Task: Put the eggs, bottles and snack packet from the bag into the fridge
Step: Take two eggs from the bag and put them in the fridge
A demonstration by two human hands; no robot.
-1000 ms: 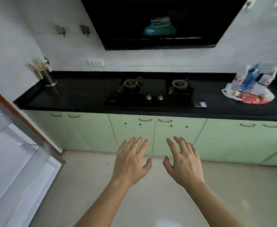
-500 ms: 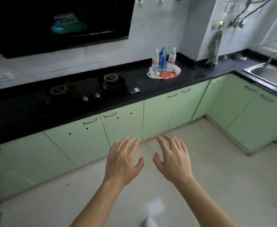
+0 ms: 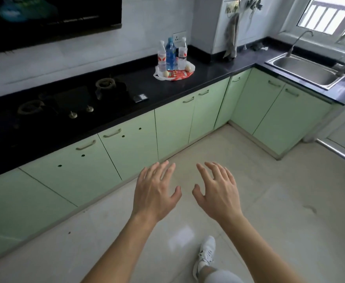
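Thin white plastic bag (image 3: 156,75), black counter (image 3: 210,72) back edge: pale eggs (image 3: 165,74), likely fragile; cradle. Left hand (image 3: 153,194), right hand (image 3: 218,194): spread, empty.

The left hand (image 3: 155,193) and right hand (image 3: 216,193) hang side by side over the floor (image 3: 279,201), apart from each other. Well ahead of them the bag (image 3: 156,75) lies on the counter (image 3: 212,72). In it the bottles (image 3: 170,55) stand at the back, the packet (image 3: 177,74) lies before them, and the eggs (image 3: 165,74) lie at either end of the packet. The stove (image 3: 65,101) sits in the counter, ahead and left of the left hand. The sink (image 3: 306,68) lies ahead and far right of the right hand. Cabinets (image 3: 126,148) run under the counter, between it and the hands. A shoe (image 3: 206,252) stands on the floor behind the right hand.
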